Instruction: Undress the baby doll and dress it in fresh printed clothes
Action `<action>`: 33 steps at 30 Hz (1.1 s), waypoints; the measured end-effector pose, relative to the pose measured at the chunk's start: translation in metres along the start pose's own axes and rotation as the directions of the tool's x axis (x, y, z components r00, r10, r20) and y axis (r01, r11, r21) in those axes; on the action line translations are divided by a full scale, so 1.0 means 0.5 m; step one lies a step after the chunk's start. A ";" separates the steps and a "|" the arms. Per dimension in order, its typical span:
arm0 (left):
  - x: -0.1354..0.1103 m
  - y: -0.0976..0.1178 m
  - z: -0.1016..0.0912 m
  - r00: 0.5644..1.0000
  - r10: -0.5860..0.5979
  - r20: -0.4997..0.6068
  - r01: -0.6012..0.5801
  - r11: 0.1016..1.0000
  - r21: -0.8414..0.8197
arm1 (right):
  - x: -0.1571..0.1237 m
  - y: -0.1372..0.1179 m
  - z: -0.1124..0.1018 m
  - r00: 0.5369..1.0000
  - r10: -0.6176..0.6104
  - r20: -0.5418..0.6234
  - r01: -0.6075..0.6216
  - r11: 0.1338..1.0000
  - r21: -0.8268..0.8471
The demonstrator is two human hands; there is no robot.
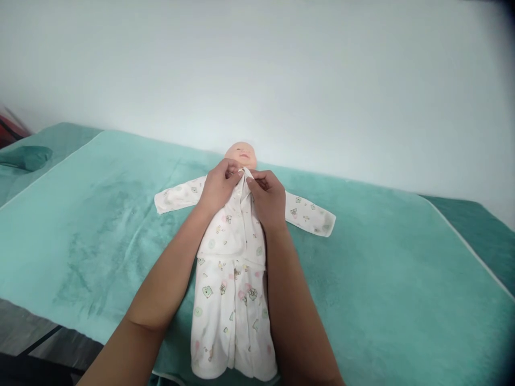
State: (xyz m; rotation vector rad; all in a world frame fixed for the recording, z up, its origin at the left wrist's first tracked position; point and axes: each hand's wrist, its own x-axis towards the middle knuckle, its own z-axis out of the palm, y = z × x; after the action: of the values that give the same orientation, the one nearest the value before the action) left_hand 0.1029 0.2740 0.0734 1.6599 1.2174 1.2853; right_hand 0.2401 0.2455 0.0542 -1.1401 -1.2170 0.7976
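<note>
A baby doll (240,152) lies on its back, head toward the wall. It wears a white printed baby shirt (227,230) with long sleeves stretched out to both sides. White printed pants (233,316) cover its lower half. At the neck, my left hand (222,185) pinches one edge of the shirt's front opening. Facing it, my right hand (269,195) pinches the other edge of the collar, fingers closed on the fabric. Whether a fastener sits between my fingertips is too small to tell. The doll's hands and feet do not show.
A green cloth (382,279) with a pale edge covers the table beneath the doll. Behind it rises a plain white wall (281,75). Folded darker green fabric (26,157) lies at the far left, near a red object (12,131) at the picture's edge.
</note>
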 end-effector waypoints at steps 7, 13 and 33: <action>-0.002 -0.010 -0.007 0.996 0.064 0.064 -0.065 0.998 0.022 | -0.004 -0.011 -0.005 0.986 -0.158 0.059 0.166 0.972 -0.167; -0.005 -0.002 -0.007 0.997 0.050 0.067 -0.054 0.997 0.063 | 0.000 -0.024 -0.007 0.953 -0.244 0.181 0.290 0.909 -0.299; 0.015 -0.039 -0.018 0.992 -0.062 0.112 0.103 0.906 -0.411 | 0.004 -0.009 -0.004 0.982 -0.088 0.168 0.124 0.968 -0.218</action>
State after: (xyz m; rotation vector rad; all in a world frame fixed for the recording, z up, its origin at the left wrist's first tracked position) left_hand 0.0898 0.2869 0.0603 1.3283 0.8689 1.2896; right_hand 0.2419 0.2459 0.0593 -1.2018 -1.5195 0.6882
